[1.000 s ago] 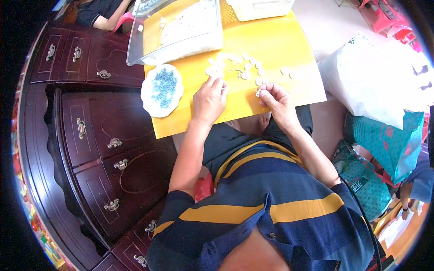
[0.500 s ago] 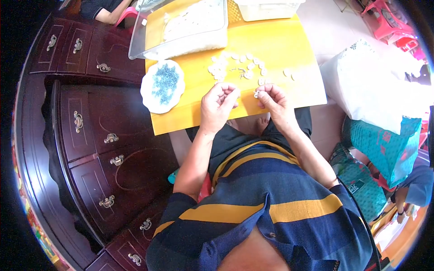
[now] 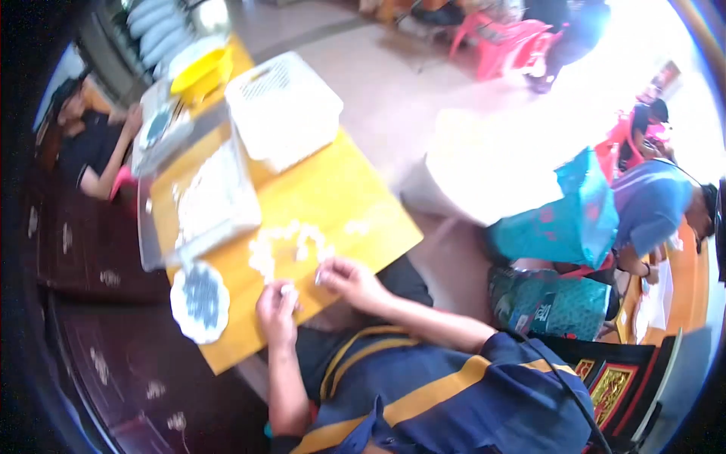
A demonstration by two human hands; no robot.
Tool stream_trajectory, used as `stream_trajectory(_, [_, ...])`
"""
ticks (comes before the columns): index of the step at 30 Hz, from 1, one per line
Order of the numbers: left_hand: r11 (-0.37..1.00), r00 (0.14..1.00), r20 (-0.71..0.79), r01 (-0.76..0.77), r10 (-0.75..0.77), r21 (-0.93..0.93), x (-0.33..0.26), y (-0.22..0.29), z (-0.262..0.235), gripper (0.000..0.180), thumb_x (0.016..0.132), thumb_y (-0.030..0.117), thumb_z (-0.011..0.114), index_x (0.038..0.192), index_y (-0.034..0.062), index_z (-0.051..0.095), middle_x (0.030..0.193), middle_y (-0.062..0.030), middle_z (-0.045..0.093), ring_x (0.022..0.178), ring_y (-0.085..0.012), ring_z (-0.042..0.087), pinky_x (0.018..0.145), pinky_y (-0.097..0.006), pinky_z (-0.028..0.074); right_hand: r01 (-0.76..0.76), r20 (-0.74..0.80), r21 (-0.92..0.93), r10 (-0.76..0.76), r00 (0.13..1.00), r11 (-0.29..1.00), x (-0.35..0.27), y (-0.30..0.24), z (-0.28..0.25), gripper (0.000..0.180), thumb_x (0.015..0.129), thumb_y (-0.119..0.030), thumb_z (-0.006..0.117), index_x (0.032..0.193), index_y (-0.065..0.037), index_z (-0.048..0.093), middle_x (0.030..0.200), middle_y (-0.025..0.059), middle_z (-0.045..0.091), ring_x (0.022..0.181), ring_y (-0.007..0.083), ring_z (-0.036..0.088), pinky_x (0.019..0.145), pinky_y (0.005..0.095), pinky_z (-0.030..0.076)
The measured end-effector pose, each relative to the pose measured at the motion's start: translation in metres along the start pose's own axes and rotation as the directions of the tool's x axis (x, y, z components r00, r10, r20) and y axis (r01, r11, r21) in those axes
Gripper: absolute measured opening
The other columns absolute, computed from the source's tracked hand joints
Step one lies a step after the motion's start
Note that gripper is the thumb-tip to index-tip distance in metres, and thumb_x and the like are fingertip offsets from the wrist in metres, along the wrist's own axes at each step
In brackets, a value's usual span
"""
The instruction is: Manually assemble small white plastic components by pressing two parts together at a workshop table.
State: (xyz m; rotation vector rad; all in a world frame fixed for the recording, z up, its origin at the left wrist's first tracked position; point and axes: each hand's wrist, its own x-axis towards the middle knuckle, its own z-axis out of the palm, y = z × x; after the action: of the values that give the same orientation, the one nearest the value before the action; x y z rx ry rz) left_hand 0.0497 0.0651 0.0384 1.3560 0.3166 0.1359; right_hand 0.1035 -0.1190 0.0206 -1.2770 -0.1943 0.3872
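Both bare forearms reach forward from the lower edge, the left arm running almost straight up the picture and the right arm coming in at a slant from the right, bent at the elbow. The left hand (image 3: 277, 312) is curled, back of the hand upward, its fingers (image 3: 286, 290) pinched together at the tips. The right hand (image 3: 349, 280) sits just beside it, close but apart, knuckles up, its fingers (image 3: 321, 276) likewise drawn into a pinch; the blur hides what lies between the tips.

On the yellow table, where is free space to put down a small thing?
Bare yellow table lies between the white basket and the right corner. It is crowded around the white pieces, near both hands, and beside the tray and plate.
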Motion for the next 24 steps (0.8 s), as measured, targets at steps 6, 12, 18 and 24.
stream_trajectory(6, [0.994,1.0,0.024,-0.007,0.01,-0.11,0.011,0.001,0.018,0.012,0.096,0.004,0.062,0.107,0.0004,0.068,0.089,-0.0044,0.067,0.069,-0.0107,0.061,0.064,-0.025,0.053,-0.015,-0.028,-0.002,0.015,0.999,1.0,0.001,-0.011,-0.018,0.017,0.104,-0.019,0.063,0.11,-0.003,0.065,0.088,-0.004,0.062,0.076,0.0048,0.057,0.069,0.0229,0.048])
stream_trajectory(12, [0.989,0.993,0.092,-0.055,0.069,-0.141,0.004,-0.007,0.011,0.017,0.097,0.003,0.062,0.112,-0.0015,0.067,0.093,-0.0094,0.071,0.067,-0.012,0.063,0.063,-0.026,0.054,0.023,-0.001,0.02,-0.023,1.0,1.0,-0.012,-0.014,-0.016,0.019,0.104,-0.02,0.064,0.113,-0.003,0.065,0.09,-0.0029,0.062,0.077,0.0057,0.059,0.072,0.0228,0.051])
stream_trajectory(18, [0.985,0.984,0.057,-0.17,0.171,-0.016,-0.005,0.003,0.014,0.029,0.098,0.005,0.06,0.127,0.0014,0.06,0.086,-0.0009,0.059,0.07,-0.0072,0.054,0.061,-0.023,0.048,0.009,-0.041,-0.097,-0.013,0.999,0.995,-0.019,-0.02,-0.013,0.02,0.104,-0.024,0.064,0.105,-0.005,0.069,0.084,-0.0043,0.062,0.074,0.0059,0.056,0.067,0.0244,0.048])
stream_trajectory(24, [0.979,0.979,0.036,-0.2,0.199,0.031,-0.005,0.016,0.015,0.025,0.095,0.004,0.069,0.118,-0.0028,0.065,0.098,-0.0057,0.069,0.078,-0.0085,0.063,0.067,-0.023,0.052,-0.004,-0.077,-0.037,0.001,0.997,0.999,-0.017,-0.032,-0.003,0.013,0.103,-0.015,0.064,0.106,-0.003,0.069,0.087,-0.0016,0.066,0.076,0.0074,0.06,0.071,0.0231,0.05])
